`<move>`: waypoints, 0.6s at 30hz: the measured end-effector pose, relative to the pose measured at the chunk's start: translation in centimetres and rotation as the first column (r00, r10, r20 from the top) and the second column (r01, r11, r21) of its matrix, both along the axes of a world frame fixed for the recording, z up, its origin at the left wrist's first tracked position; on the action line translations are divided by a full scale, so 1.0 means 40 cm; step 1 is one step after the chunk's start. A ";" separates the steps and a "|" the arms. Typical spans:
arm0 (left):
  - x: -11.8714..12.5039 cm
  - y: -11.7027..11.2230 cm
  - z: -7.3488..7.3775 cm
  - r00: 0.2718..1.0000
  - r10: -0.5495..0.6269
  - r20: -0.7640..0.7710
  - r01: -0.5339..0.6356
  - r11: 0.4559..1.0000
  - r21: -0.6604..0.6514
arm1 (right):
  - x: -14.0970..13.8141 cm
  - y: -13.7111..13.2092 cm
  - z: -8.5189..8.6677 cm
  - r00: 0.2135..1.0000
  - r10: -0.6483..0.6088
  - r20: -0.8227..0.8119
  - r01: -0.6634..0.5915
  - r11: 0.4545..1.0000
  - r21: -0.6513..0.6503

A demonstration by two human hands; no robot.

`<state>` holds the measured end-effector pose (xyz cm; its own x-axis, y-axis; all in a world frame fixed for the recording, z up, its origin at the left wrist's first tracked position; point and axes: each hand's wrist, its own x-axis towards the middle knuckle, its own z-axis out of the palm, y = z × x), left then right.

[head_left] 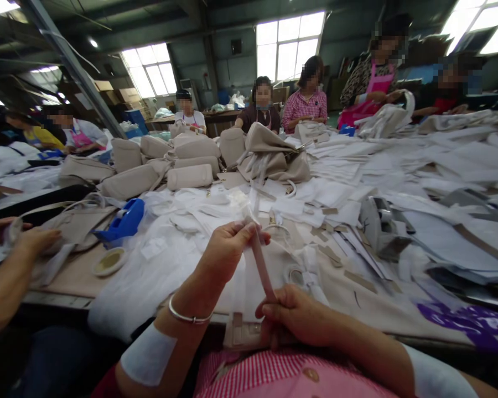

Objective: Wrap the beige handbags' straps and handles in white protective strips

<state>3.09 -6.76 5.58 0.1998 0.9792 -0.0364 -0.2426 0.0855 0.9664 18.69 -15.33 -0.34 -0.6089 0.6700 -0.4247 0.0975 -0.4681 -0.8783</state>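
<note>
A narrow beige strap [261, 262] is stretched between my two hands in front of my chest. My left hand [226, 246] pinches its upper part, where see-through wrapping [252, 204] sticks up beyond the fingers. Lower down, my right hand [292, 312] grips the strap's other end between thumb and fingers. Just below, a beige piece with a small tab [238, 331] rests at the table edge against my lap, partly hidden by my right hand. A white ring-shaped handle [294, 273] and crumpled white wrapping lie beyond my right hand.
Beige bags [191, 146] are piled at the back. A blue tape dispenser [122, 221] and a tape roll [109, 261] lie left, near a co-worker's hands [33, 243]. A grey dispenser [384, 226] stands right among white sheets. Several people work across the table.
</note>
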 end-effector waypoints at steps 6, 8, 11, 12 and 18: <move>-0.030 -0.017 0.046 0.994 0.012 -0.108 -0.004 0.997 0.077 | 0.064 0.024 0.062 0.980 0.120 0.156 -0.177 0.884 0.433; -0.031 -0.038 0.057 0.981 -0.025 -0.191 0.043 0.995 0.089 | 0.071 0.040 0.076 0.996 0.017 0.083 -0.061 0.828 0.557; -0.010 -0.077 0.059 0.956 -0.122 -0.266 0.144 0.987 0.064 | 0.046 0.054 0.082 0.985 -0.083 -0.150 0.152 0.834 0.530; -0.001 -0.088 0.058 0.950 -0.155 -0.270 0.173 0.984 0.045 | 0.033 0.053 0.081 0.976 -0.110 -0.188 0.189 0.857 0.480; 0.006 -0.078 0.088 0.991 -0.128 0.045 0.132 0.988 -0.080 | -0.007 0.013 0.053 0.998 -0.059 -0.027 0.065 0.919 0.388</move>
<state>3.35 -9.90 9.08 0.3281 0.9388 -0.1053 -0.2618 0.1975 0.9447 18.43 -14.81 1.78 -0.5650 0.8171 -0.1147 0.0649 -0.0946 -0.9934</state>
